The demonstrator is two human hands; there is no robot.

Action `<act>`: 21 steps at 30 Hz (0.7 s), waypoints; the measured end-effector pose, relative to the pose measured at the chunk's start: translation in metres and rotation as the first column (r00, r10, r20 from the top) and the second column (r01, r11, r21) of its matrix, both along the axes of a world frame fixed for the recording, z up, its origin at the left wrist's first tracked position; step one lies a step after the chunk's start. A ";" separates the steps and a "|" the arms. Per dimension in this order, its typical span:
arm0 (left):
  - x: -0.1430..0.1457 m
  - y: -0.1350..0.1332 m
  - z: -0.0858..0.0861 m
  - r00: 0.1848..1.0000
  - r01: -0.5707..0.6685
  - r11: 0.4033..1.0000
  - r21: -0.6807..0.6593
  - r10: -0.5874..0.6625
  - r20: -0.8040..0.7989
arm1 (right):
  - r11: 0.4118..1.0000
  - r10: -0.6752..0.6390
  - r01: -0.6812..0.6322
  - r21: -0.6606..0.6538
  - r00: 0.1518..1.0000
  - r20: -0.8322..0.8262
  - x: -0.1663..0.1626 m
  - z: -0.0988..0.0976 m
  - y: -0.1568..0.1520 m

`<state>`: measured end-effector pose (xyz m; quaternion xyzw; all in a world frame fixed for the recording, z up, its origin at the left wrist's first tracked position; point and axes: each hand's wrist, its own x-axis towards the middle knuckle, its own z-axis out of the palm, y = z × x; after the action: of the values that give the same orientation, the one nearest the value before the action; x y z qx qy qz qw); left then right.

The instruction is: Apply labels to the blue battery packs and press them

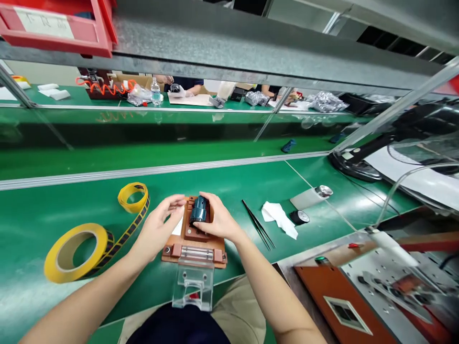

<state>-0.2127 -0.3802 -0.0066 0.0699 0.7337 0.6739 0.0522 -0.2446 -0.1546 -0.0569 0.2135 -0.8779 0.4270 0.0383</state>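
Note:
My right hand has its thumb and fingers around a dark teal cylindrical part, which sits in a brown fixture on the green bench. My left hand is at the fixture's left side with fingers apart and nothing in it. Toward my body, the fixture's clear hinged cover is swung open over the bench edge. Left of my left hand lies a big yellow tape roll, its dark-patterned strip running to a smaller yellow coil.
Right of the fixture lie black tweezers, a crumpled white wipe, a white bottle with metal top and a round black item. A machine stands at right. Overhead runs a metal shelf. Co-workers' hands show beyond the divider.

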 end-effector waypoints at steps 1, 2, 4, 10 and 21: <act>0.015 -0.010 -0.004 1.000 0.006 0.998 -0.070 -0.006 0.007 | 1.000 -0.003 0.003 0.001 1.000 -0.002 0.004 -0.003 0.000; 0.029 -0.018 -0.009 1.000 0.010 0.990 -0.142 -0.008 0.010 | 1.000 0.001 -0.001 0.002 1.000 -0.006 0.006 -0.006 0.000; 0.059 -0.032 -0.023 1.000 0.014 0.965 -0.263 -0.011 0.011 | 0.999 0.033 -0.033 0.018 0.999 -0.010 0.008 -0.010 0.001; 0.123 -0.045 -0.063 0.922 0.278 0.951 -0.137 -0.225 0.314 | 0.982 0.125 -0.117 0.149 0.991 -0.046 0.009 -0.025 0.006; 0.093 -0.046 -0.011 0.723 0.400 0.863 0.308 -0.504 0.473 | 0.983 -0.177 0.182 0.005 0.961 -0.213 0.053 -0.034 0.042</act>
<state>-0.1200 -0.4262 -0.0175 0.0599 0.5837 0.6970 0.4123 -0.1915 -0.1122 -0.0907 0.1778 -0.8896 0.3858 0.1676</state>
